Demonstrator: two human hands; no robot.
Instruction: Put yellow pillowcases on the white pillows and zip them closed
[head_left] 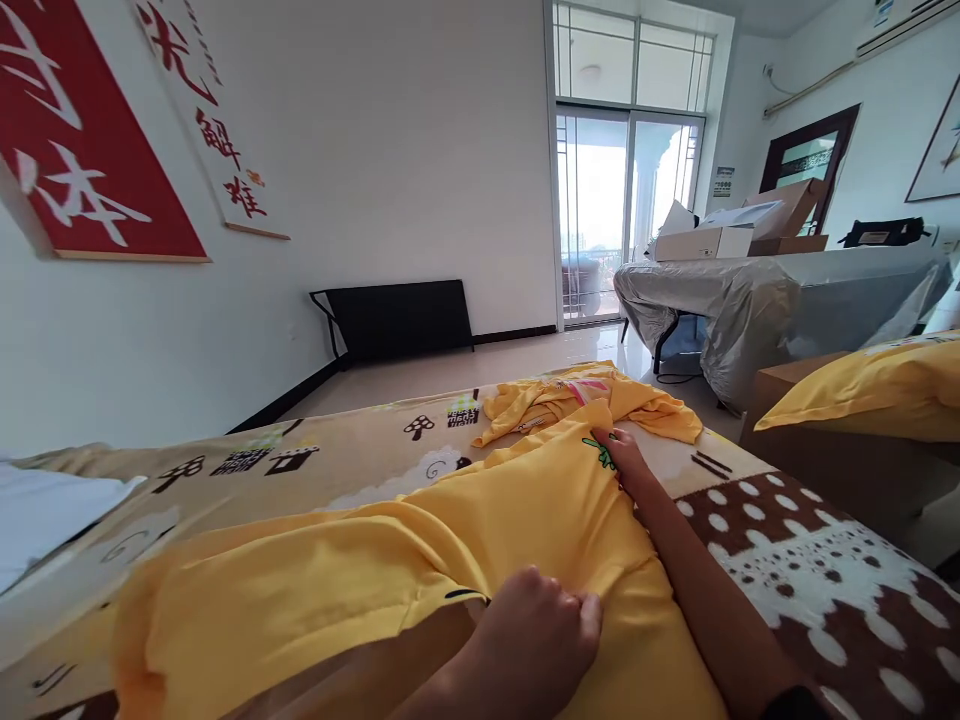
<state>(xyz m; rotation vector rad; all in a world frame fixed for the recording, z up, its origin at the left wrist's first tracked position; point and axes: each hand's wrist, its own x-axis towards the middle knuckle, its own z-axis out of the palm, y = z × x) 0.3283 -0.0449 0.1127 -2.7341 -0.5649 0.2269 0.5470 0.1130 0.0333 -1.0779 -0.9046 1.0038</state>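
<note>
A yellow pillowcase [517, 500] lies bunched across the patterned blanket [390, 450] in front of me. My right hand [626, 462] pinches its far corner, beside a small green print. Nearer to me, my left hand [536, 635] is closed in a fist on the yellow fabric, at the edge of the case's opening. The opening gapes to the left of this fist and shows a tan inside. What the left fingers grip is partly hidden. Beyond the right hand lies another crumpled yellow cloth [547, 400] with a pink patch.
On the right, a yellow pillow [885, 390] rests on a cardboard box [795, 380]. White fabric [52, 510] lies at the left edge. Farther back stand a plastic-covered table [750, 290] with boxes and a black folded panel [405, 320] against the wall.
</note>
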